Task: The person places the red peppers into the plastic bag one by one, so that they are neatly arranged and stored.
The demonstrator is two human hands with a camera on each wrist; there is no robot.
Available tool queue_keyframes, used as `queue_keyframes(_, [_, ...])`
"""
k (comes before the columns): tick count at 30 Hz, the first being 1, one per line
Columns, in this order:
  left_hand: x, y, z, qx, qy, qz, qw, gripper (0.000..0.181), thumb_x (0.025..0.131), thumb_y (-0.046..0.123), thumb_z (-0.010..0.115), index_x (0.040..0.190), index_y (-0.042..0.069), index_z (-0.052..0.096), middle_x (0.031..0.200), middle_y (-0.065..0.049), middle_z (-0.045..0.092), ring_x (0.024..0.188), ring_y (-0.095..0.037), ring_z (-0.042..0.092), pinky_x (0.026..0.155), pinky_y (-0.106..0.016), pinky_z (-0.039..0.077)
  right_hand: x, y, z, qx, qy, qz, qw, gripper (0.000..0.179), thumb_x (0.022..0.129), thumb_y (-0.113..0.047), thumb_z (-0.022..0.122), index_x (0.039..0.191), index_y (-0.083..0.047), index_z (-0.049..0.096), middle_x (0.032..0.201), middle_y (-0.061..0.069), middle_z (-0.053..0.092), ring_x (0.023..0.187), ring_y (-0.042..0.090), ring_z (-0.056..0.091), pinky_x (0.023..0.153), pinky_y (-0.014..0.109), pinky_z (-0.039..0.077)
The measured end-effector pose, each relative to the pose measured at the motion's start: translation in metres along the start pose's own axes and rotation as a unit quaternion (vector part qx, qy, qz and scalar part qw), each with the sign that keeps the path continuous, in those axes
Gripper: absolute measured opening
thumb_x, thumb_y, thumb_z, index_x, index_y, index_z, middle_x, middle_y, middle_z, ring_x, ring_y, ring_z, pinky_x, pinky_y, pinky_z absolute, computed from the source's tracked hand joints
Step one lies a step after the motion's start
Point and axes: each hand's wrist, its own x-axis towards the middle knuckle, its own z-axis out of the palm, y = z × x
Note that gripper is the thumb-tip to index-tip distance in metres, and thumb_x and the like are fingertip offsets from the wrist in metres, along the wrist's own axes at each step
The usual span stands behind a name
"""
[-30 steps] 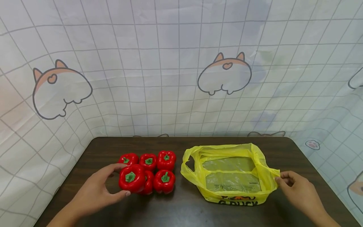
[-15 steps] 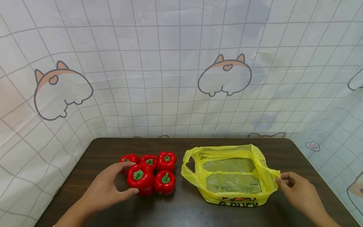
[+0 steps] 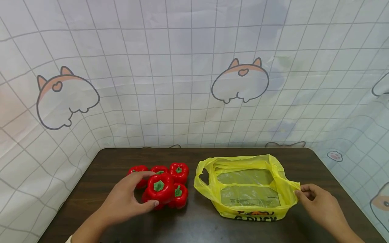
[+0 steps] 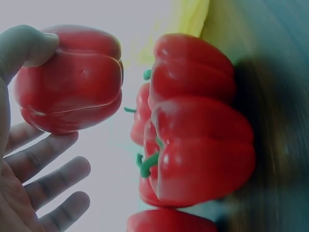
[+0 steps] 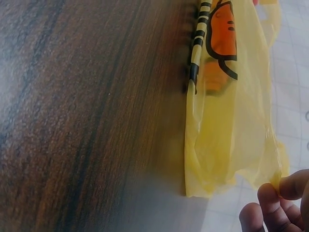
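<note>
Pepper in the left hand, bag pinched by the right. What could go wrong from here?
1. Slip: the left hand holds a glossy pepper by thumb and fingertips, so it might drop onto the other peppers on the table.
2. Bag shift: the right hand pinches only one side of the thin yellow bag; a bump could fold or drag it.
3. Snag: the unheld handle loop faces the peppers and might catch one.
</note>
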Motion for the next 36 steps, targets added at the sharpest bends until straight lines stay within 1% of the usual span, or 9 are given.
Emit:
queue_keyframes(3, [0.003,0.005,0.003,-0.008,-0.001,0.002,1.0000,0.067,0.074,0.041,0.092,0.131,0.024,0.062,0.127,0.013,0.062,0.112,-0.012,0.060,0.084,-0.037,0.059,0.000,-0.001,0.000,0.000,-0.002,0.002,1.0000,0.045,0.104,-0.035,0.059,0.116,0.008,0.064,0.089,0.003,0.067,0.072,0.018,0.056,0.059,0.034,0.045])
queue_keyframes(9, [0.009,0.012,0.011,-0.002,-0.001,0.015,0.9999,0.069,0.073,0.044,0.091,0.133,0.023,0.062,0.127,0.013,0.061,0.112,-0.014,0.059,0.084,-0.040,0.059,0.001,0.000,0.000,0.003,-0.008,0.007,0.9999,0.045,0.105,-0.036,0.058,0.117,0.008,0.064,0.090,0.003,0.067,0.072,0.018,0.057,0.059,0.034,0.045])
queue_keyframes(13, [0.012,0.017,0.016,0.000,-0.007,0.010,0.9999,0.071,0.073,0.044,0.091,0.134,0.023,0.061,0.129,0.011,0.061,0.114,-0.018,0.059,0.084,-0.040,0.059,0.001,0.001,0.001,0.004,-0.004,0.003,1.0000,0.045,0.105,-0.036,0.058,0.116,0.007,0.064,0.089,0.002,0.067,0.073,0.017,0.057,0.059,0.034,0.046])
queue_keyframes(19, [0.015,0.024,0.022,-0.012,-0.018,0.005,0.9998,0.075,0.071,0.043,0.092,0.135,0.023,0.060,0.132,0.011,0.060,0.116,-0.014,0.057,0.083,-0.040,0.059,0.001,0.001,0.001,0.007,-0.005,0.000,1.0000,0.045,0.105,-0.036,0.058,0.117,0.007,0.064,0.090,0.002,0.068,0.072,0.017,0.057,0.059,0.034,0.046])
queue_keyframes(22, [0.017,0.025,0.026,-0.002,-0.018,0.009,0.9998,0.075,0.070,0.044,0.092,0.135,0.025,0.061,0.132,0.013,0.060,0.118,-0.014,0.056,0.085,-0.041,0.058,0.002,0.000,0.000,0.010,-0.015,0.006,0.9998,0.047,0.105,-0.037,0.057,0.118,0.008,0.063,0.091,0.003,0.068,0.073,0.017,0.058,0.059,0.035,0.046])
queue_keyframes(27, [0.021,0.027,0.032,-0.001,-0.011,0.026,0.9996,0.074,0.069,0.044,0.092,0.134,0.025,0.062,0.130,0.016,0.060,0.119,-0.014,0.056,0.092,-0.047,0.055,0.002,-0.002,-0.001,0.012,-0.027,0.014,0.9995,0.050,0.105,-0.039,0.056,0.120,0.008,0.062,0.093,0.003,0.070,0.073,0.017,0.060,0.059,0.035,0.047])
queue_keyframes(29, [0.023,0.029,0.034,-0.003,-0.010,0.032,0.9994,0.074,0.069,0.043,0.093,0.134,0.026,0.062,0.129,0.018,0.060,0.118,-0.012,0.056,0.093,-0.047,0.054,0.002,-0.002,-0.001,0.011,-0.027,0.013,0.9995,0.050,0.106,-0.040,0.056,0.120,0.008,0.062,0.094,0.003,0.070,0.073,0.017,0.060,0.059,0.035,0.047])
queue_keyframes(33, [0.026,0.033,0.036,-0.008,-0.014,0.034,0.9993,0.075,0.068,0.043,0.093,0.135,0.028,0.061,0.128,0.020,0.059,0.117,-0.009,0.055,0.090,-0.043,0.056,0.003,-0.002,0.000,0.009,-0.027,0.013,0.9995,0.051,0.105,-0.041,0.056,0.120,0.008,0.062,0.094,0.003,0.070,0.075,0.017,0.060,0.060,0.035,0.047])
queue_keyframes(36, [0.027,0.035,0.039,-0.007,-0.020,0.032,0.9992,0.076,0.068,0.045,0.092,0.135,0.028,0.061,0.128,0.020,0.059,0.116,-0.009,0.055,0.088,-0.040,0.057,0.003,-0.001,0.000,0.009,-0.026,0.013,0.9995,0.051,0.105,-0.041,0.056,0.120,0.008,0.062,0.095,0.003,0.070,0.075,0.017,0.060,0.060,0.035,0.048])
